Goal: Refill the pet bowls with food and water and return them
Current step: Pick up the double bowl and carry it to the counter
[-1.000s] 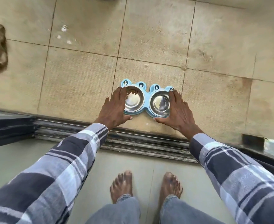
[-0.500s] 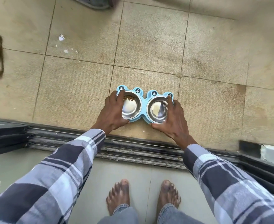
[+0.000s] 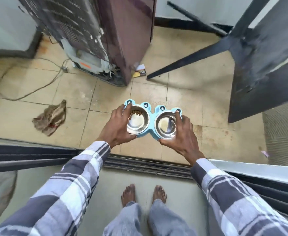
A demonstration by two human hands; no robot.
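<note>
Pet bowl holder [image 3: 151, 114] gripped at both ends, held over tiled floor [image 3: 89, 92].
Left hand [image 3: 118, 127] closed round left end, thumb under near edge; right hand [image 3: 182, 133] closed round right end. Left steel bowl [image 3: 137, 122] has some kibble at far rim; right steel bowl [image 3: 165, 125] looks empty, maybe a little water, reflections unclear. Beyond: door track [image 3: 148, 165], brown rag [image 3: 50, 117], fridge back [image 3: 95, 36], bare feet [image 3: 144, 194].

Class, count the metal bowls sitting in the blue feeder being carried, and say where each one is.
2. The left bowl sits by the left hand, with a little kibble at its far edge. The right bowl sits by the right hand. None seem hidden.
</note>
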